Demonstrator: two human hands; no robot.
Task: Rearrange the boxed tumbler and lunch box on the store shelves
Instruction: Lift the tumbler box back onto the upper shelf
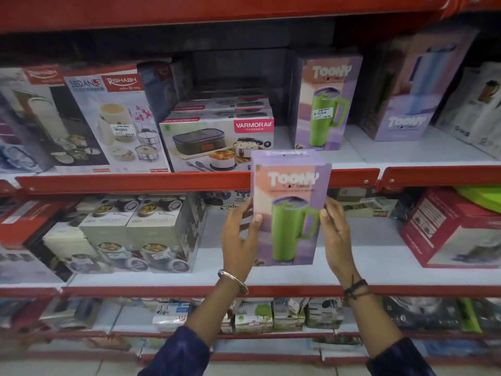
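While the boxed tumbler (290, 207) is held upright in front of the shelves, no placement can be counted as finished. It is clasped by its 2 side faces — the left hand (240, 234) on one, the right hand (336, 234) on the other — with its top overlapping the red shelf edge (162, 183). A matching tumbler box (322, 104) is seen standing on the shelf above, with bare shelf beside it. The lunch box (219, 143) sits untouched on that same shelf, just left of the matching box. Judged from this, the tumbler is mid-move and the lunch box is left to be handled — roughly the first half of the task
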